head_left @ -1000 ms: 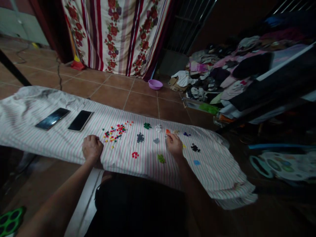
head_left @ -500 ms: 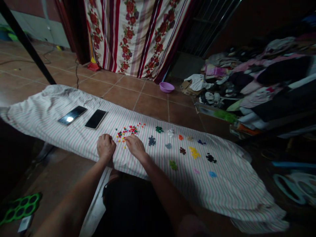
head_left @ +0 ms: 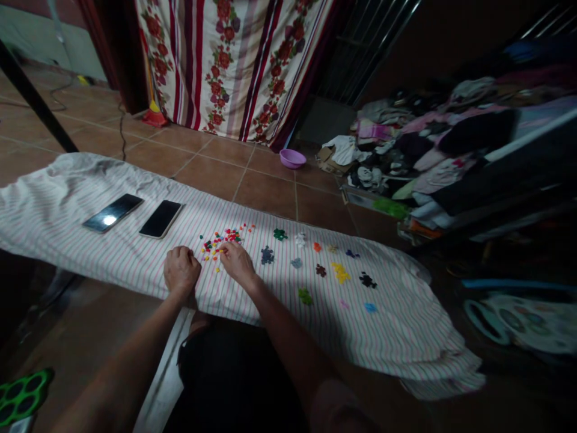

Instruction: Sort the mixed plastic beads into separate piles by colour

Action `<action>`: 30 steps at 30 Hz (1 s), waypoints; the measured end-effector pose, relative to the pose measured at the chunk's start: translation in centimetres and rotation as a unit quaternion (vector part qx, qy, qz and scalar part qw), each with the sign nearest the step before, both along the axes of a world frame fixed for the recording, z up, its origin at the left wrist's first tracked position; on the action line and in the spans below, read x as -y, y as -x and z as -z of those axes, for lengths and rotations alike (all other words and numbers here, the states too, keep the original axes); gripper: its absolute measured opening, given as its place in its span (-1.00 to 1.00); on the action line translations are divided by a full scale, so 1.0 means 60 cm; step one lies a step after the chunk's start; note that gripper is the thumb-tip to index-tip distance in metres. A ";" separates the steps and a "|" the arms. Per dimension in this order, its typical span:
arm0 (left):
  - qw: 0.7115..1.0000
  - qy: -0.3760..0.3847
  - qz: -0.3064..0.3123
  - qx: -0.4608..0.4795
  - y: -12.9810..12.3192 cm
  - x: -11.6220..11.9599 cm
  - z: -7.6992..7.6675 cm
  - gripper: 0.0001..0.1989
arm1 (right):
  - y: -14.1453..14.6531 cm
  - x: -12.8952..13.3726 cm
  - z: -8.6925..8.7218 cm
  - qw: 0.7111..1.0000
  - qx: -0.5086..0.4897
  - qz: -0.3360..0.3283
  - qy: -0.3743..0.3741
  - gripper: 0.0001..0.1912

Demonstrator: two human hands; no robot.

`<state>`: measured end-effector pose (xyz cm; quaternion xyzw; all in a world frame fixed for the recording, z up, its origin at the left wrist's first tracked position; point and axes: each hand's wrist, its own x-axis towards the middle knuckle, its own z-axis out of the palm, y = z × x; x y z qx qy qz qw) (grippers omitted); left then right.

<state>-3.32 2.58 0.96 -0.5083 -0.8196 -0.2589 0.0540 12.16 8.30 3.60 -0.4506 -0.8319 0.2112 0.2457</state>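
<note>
My right hand [head_left: 238,263] reaches into a loose pile of small mixed-colour pieces [head_left: 229,235], mostly red, orange and yellow. Its fingers are pinched together at the near side of the pile, and what lies between them is too small to make out. My left hand [head_left: 181,269] rests curled on the striped cloth [head_left: 252,294] just left of the pile; its closed fingers hide anything inside. Right of the pile, small heaps sorted by colour are spread out, among them dark green [head_left: 280,234], dark grey [head_left: 267,255], yellow [head_left: 340,272], black [head_left: 368,280] and lime green [head_left: 305,296].
Two phones [head_left: 161,219] lie on the cloth at the left. Beyond it, a purple basin [head_left: 293,159] stands on the tiled floor near a floral curtain [head_left: 234,72]. Clothes [head_left: 419,138] are heaped at the right. A dark pole [head_left: 38,96] slants at the far left.
The view has shifted, so everything sits a little further left. My right hand stays pinched at the pile and my left hand stays curled beside it.
</note>
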 end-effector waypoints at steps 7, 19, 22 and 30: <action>1.000 0.019 -0.010 -0.010 -0.005 0.002 -0.006 -0.77 | -0.130 0.001 0.019 0.979 -0.152 0.137 0.011 -0.84; 0.999 0.044 -0.016 -0.024 -0.013 0.004 -0.021 -0.76 | -0.524 -0.025 0.015 0.905 0.022 0.422 -0.039 -0.71; 0.997 0.061 -0.027 -0.028 -0.011 0.002 -0.018 -0.76 | -0.552 -0.034 0.024 0.892 0.056 0.449 0.000 -0.68; 0.998 0.036 -0.021 -0.055 -0.006 0.001 -0.004 -0.76 | -0.555 -0.034 0.034 0.894 0.102 0.436 0.003 -0.63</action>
